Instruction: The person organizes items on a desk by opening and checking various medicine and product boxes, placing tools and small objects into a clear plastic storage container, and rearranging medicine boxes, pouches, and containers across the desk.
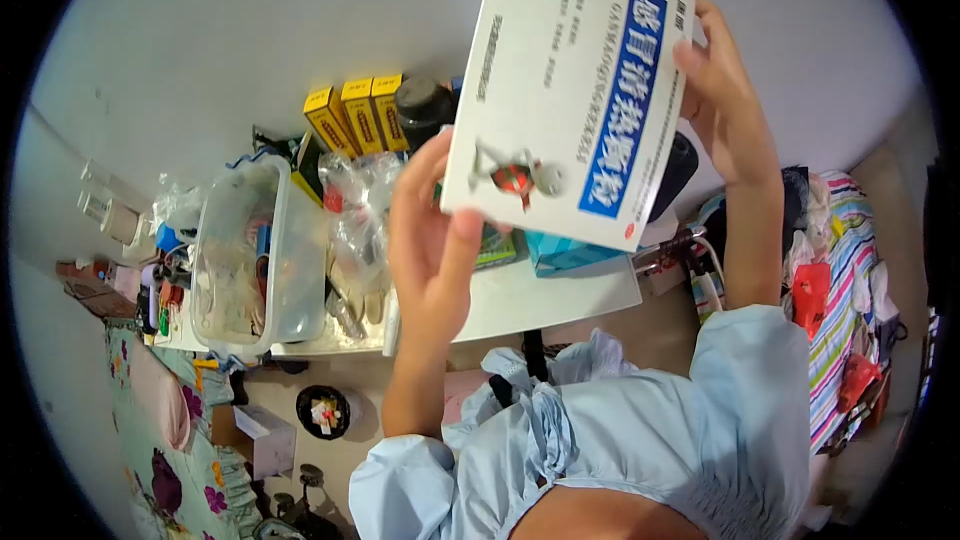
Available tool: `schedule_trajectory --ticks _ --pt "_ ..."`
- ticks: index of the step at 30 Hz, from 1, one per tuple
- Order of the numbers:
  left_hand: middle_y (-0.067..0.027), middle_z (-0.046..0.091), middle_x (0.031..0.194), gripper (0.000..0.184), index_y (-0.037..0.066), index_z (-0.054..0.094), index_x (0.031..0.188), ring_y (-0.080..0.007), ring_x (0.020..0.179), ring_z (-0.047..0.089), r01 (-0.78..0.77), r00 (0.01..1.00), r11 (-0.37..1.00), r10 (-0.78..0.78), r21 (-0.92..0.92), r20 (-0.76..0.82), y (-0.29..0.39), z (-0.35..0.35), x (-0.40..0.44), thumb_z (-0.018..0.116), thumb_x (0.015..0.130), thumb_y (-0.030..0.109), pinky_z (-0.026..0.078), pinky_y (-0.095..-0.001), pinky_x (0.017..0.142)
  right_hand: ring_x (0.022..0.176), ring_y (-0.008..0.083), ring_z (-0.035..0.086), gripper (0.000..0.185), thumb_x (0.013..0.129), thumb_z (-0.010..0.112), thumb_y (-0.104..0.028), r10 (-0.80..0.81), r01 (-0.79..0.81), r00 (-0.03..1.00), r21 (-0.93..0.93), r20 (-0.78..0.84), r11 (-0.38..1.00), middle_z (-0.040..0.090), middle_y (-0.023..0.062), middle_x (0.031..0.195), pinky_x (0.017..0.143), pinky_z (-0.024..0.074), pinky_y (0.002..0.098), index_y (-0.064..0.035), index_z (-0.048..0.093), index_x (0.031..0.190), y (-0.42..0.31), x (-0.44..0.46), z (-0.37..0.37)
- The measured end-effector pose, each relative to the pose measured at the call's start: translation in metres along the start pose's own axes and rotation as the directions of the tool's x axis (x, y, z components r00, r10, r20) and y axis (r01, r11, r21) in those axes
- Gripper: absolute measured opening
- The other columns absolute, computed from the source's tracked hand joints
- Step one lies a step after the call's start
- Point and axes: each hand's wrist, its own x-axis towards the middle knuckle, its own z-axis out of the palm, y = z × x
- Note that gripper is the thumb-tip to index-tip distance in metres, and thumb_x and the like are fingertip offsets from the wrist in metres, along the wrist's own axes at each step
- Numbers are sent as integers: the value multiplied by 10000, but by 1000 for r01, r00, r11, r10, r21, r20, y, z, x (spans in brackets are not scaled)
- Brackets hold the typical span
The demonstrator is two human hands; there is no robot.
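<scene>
A white medicine box with a blue label panel and a small cartoon figure is held up in front of me, tilted, above the table. My left hand grips its lower left corner, thumb on the front face and fingers behind. On the opposite edge, my right hand holds the box at the upper right, with the thumb against the side. The box hides part of the tabletop and some things behind it.
Below is a white table with a clear plastic bin, plastic bags, yellow boxes, a dark-lidded jar and a teal box. A trash bin stands on the floor; a striped bed is at right.
</scene>
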Motion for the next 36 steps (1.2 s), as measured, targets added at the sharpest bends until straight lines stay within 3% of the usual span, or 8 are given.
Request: schedule_trajectory --ticks 3,8,11,22,26,30,32,36 --pt "-149 508 1038 433 -33 341 1207 -151 780 558 53 997 991 -47 -125 55 -8 13 29 516 843 122 454 -237 625 898 86 556 474 814 544 -337 40 -37 998 61 -47 997 563 73 989 769 454 227 -48 430 1172 1 33 -19" --pt "-65 524 651 440 -24 455 1129 -112 575 477 -46 997 927 66 372 -41 -34 30 71 619 787 200 401 -248 535 814 87 589 405 840 512 -355 254 -258 953 3 164 966 596 68 964 717 494 208 -20 530 1067 52 100 -41" --pt "-91 515 628 438 -46 474 1084 -134 541 464 -89 994 756 109 649 9 -45 35 75 635 767 208 393 -256 520 799 93 595 383 869 479 -326 334 -362 913 89 232 928 598 78 981 684 504 210 -1 533 1064 90 119 -44" --pt "-139 506 779 522 -33 505 1004 -247 696 495 -224 966 459 219 860 135 -74 41 55 677 697 354 407 -335 620 940 170 538 540 862 422 -451 474 -442 871 -219 126 870 550 146 1075 808 426 262 -1 499 1149 135 97 -72" --pt "-135 457 948 628 -22 424 1114 -260 886 440 -152 947 398 320 904 18 -53 15 25 714 660 301 360 -366 779 1151 195 388 556 860 391 -467 102 -129 991 -414 -88 901 458 124 1222 954 295 332 -47 448 1219 102 79 -87" --pt "-198 393 1172 837 -10 307 1240 -348 1085 365 92 903 354 364 931 -228 -64 -46 -12 733 617 351 240 -449 931 1077 210 459 421 890 368 -347 -443 273 888 -630 -127 727 504 119 1169 930 323 352 -50 463 1173 35 22 -77" --pt "-213 347 1224 937 -8 232 1284 -366 1127 343 179 971 286 102 941 -216 -70 -53 -24 750 593 356 232 -454 941 1041 265 484 295 870 429 -227 -532 397 840 -552 -104 734 542 151 1090 907 346 372 -38 489 1089 32 -15 -81" --pt "-236 325 1248 1048 -2 97 1329 -369 1148 333 240 962 407 25 881 -273 -100 -62 -32 753 589 345 214 -471 944 853 304 536 142 740 504 -19 -547 527 823 -565 152 635 572 171 943 769 415 404 -28 522 881 18 -80 -23"
